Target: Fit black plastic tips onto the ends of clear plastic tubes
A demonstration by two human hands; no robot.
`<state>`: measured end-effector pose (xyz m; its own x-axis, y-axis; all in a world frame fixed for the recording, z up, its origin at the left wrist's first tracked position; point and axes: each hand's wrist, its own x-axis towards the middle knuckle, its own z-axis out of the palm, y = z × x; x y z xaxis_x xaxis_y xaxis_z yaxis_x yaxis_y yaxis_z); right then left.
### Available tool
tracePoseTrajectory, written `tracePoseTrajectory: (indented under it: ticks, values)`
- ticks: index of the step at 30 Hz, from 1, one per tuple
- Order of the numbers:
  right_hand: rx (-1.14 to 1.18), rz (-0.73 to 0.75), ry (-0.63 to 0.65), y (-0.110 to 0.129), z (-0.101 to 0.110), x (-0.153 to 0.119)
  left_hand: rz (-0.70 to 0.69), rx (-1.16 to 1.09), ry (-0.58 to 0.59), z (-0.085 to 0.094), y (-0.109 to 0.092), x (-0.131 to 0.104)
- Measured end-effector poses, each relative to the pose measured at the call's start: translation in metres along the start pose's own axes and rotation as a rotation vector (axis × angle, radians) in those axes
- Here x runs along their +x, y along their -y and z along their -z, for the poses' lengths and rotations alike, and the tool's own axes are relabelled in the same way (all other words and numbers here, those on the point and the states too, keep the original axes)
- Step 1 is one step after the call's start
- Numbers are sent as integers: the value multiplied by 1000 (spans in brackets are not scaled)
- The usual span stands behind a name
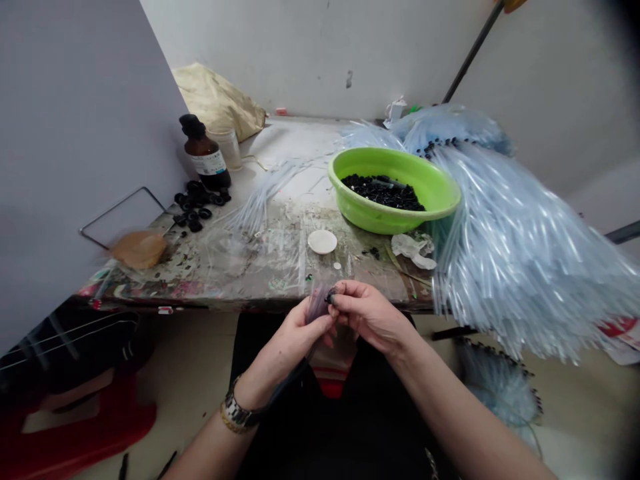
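Just off the table's front edge, my left hand [303,327] is closed around a small bunch of clear plastic tubes [317,300]. My right hand [367,312] meets it from the right, thumb and finger pinching a small black cap [329,297] by the tube ends. Whether the cap sits on a tube I cannot make out. Beyond the hands, a small white dish [323,242] lies on the table. Behind it to the right stands a green basin [350,215] holding a heap of small black parts [385,192].
A large pile of clear tubes [520,247] hangs over the table's right side. At left are a brown bottle [206,157], a plastic cup [229,148], black rings [193,207] and loose tubes [260,200]. Crumpled plastic [414,250] lies before the basin. Another tube bundle [497,380] is below right.
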<state>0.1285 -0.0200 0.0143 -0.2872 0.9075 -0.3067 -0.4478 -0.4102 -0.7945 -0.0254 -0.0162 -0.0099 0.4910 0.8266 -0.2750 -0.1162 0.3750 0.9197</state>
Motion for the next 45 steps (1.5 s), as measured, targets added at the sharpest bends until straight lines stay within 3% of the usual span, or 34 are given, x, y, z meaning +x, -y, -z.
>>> tracePoseTrajectory:
  ticks: [4, 11, 17, 21, 30, 45]
  values:
    - [-36, 31, -29, 0, 1, -2, -60, 65, -60, -7, 0, 3]
    - [-162, 125, -126, 12, 6, -13, -44, 72, -73, -11, -6, 0]
    - [-536, 350, -329, 26, 17, -26, -10, 67, -44, -6, -2, -1]
    - [-803, 443, -386, 30, 20, -36, -34, 50, -62, -8, 2, -3]
    - [-1135, 595, -382, 32, 20, -48, -24, 81, -59, -12, 2, -7]
    - [-1223, 571, -316, 33, 19, -52, -14, 185, 0, -8, 4, -10]
